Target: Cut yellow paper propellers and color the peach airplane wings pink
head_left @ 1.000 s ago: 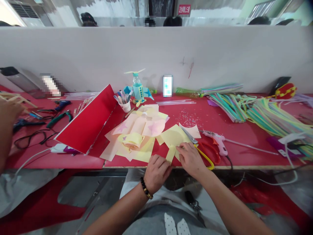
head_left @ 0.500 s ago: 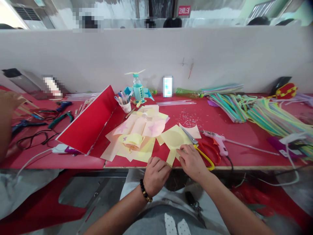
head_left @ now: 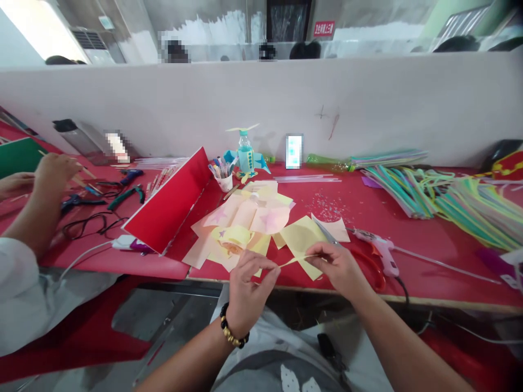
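Worktable in red below white partition

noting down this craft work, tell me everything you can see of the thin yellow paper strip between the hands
This thin strip of pale yellow paper is long and narrow, rising slightly to the right. Its ends are held by the left hand and the right hand. It crosses in front of a larger yellow paper sheet; contact cannot be told.

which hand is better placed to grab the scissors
Right, probably: the right hand sits close to the scissors' red handle, while the left hand is farther off. Both hands pinch a thin yellow paper strip.
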Tool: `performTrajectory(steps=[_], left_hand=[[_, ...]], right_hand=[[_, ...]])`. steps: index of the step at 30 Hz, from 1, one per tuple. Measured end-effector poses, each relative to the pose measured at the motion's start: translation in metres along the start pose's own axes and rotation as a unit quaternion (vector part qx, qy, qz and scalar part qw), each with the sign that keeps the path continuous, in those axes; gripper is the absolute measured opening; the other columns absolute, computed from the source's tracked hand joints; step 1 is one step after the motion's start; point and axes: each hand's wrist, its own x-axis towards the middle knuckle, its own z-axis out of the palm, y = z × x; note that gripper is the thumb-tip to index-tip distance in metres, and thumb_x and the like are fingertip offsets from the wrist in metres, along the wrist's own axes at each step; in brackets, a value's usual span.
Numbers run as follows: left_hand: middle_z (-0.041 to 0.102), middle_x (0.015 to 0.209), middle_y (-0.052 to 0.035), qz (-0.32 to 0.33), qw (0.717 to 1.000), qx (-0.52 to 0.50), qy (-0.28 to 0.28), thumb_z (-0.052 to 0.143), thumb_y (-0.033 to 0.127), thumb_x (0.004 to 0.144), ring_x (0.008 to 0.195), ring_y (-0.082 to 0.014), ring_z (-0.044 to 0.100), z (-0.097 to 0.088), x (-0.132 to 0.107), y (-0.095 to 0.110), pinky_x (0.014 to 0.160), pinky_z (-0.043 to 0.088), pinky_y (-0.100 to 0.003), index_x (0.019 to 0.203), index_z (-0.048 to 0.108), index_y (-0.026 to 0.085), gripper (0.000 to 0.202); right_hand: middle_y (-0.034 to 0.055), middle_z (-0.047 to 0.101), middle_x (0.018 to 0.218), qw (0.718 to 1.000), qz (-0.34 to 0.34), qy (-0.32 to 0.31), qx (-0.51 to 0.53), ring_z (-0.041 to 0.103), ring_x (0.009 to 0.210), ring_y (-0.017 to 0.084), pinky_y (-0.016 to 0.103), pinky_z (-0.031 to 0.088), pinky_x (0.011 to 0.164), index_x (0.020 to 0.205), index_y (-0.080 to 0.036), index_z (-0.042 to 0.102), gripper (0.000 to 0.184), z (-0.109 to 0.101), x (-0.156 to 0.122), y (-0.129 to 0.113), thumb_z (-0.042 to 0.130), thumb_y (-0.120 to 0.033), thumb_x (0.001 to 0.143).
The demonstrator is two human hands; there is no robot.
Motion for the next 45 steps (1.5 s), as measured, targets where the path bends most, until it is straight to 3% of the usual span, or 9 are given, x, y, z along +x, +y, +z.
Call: performTrajectory(steps=[5,8,11,13,15,19,21,31,45], left_hand=[[0.063,0.073,0.0007,0.001,0.998,0.048,0.050,0.062,0.022,0.085,0.074,-0.0148,0.057,-0.025,0.025,-0.001,0.074,0.046,-0.031,0.073,0.062,0.020,0.013],[0.066,0.084,-0.0014,0.037,0.988,0.128,0.084,0.060,0.026,0.087,0.083,-0.0175,0.058,-0.043,0.045,-0.012,0.078,0.046,-0.033,0.084,0.063,0.020,0.007],[0.067,0.107,-0.0050,0.079,0.966,0.244,-0.006,0.059,0.027,0.088,0.103,-0.0231,0.056,-0.055,0.060,-0.031,0.092,0.043,-0.042,0.110,0.062,0.022,0.023],[0.065,0.113,-0.0061,0.090,0.955,0.276,-0.060,0.059,0.025,0.088,0.108,-0.0249,0.053,-0.058,0.064,-0.045,0.094,0.043,-0.043,0.114,0.061,0.022,0.026],[0.064,0.112,-0.0065,0.084,0.958,0.267,-0.070,0.056,0.022,0.089,0.107,-0.0237,0.053,-0.060,0.064,-0.056,0.093,0.044,-0.041,0.110,0.061,0.021,0.021],[0.063,0.105,-0.0067,0.084,0.970,0.230,-0.008,0.052,0.019,0.091,0.103,-0.0208,0.055,-0.066,0.061,-0.065,0.092,0.045,-0.038,0.101,0.057,0.019,0.011],[0.062,0.105,-0.0067,0.096,0.970,0.223,-0.007,0.051,0.018,0.092,0.103,-0.0205,0.055,-0.070,0.061,-0.065,0.092,0.044,-0.038,0.100,0.057,0.020,0.010],[0.060,0.109,-0.0069,0.130,0.963,0.231,-0.058,0.054,0.012,0.089,0.104,-0.0208,0.053,-0.067,0.069,-0.076,0.094,0.041,-0.040,0.110,0.059,0.022,0.024],[0.050,0.121,-0.0114,0.106,0.941,0.268,-0.176,0.049,0.017,0.092,0.112,-0.0253,0.045,-0.064,0.072,-0.079,0.094,0.042,-0.044,0.121,0.055,0.021,0.030]], right_hand=[[-0.0009,0.061,0.066,0.999,-0.025,-0.029,0.029,0.052,0.060,0.014,0.026,0.040,0.054,0.080,-0.018,0.068,0.017,-0.006,0.043,-0.039,0.068,-0.036,0.078],[0.0006,0.064,0.073,0.996,-0.071,-0.046,0.006,0.055,0.065,0.014,0.027,0.043,0.059,0.081,-0.018,0.069,0.016,-0.007,0.077,-0.062,0.067,-0.033,0.079],[-0.0041,0.056,0.063,0.993,-0.110,-0.053,0.002,0.050,0.058,0.011,0.025,0.039,0.056,0.084,-0.018,0.066,0.013,-0.003,0.111,-0.076,0.068,-0.027,0.075],[-0.0074,0.050,0.057,0.989,-0.127,-0.073,-0.001,0.044,0.052,0.008,0.023,0.035,0.051,0.079,-0.019,0.061,0.014,0.001,0.131,-0.079,0.070,-0.024,0.071],[-0.0075,0.050,0.055,0.986,-0.123,-0.115,0.001,0.045,0.051,0.008,0.023,0.034,0.050,0.073,-0.018,0.058,0.013,0.007,0.148,-0.078,0.070,-0.022,0.069],[-0.0032,0.061,0.061,0.973,-0.091,-0.209,0.034,0.057,0.058,0.011,0.025,0.043,0.057,0.069,-0.018,0.062,0.007,0.019,0.177,-0.069,0.068,-0.021,0.067],[-0.0026,0.062,0.060,0.968,-0.085,-0.230,0.046,0.059,0.058,0.012,0.026,0.046,0.058,0.068,-0.017,0.063,0.006,0.025,0.189,-0.063,0.068,-0.021,0.066],[-0.0033,0.061,0.057,0.960,-0.061,-0.260,0.090,0.058,0.056,0.011,0.025,0.046,0.057,0.067,-0.016,0.065,0.006,0.052,0.225,-0.030,0.069,-0.020,0.063],[-0.0024,0.064,0.064,0.945,-0.050,-0.283,0.158,0.058,0.062,0.011,0.024,0.046,0.061,0.071,-0.018,0.067,0.007,0.071,0.229,-0.001,0.070,-0.020,0.065]])
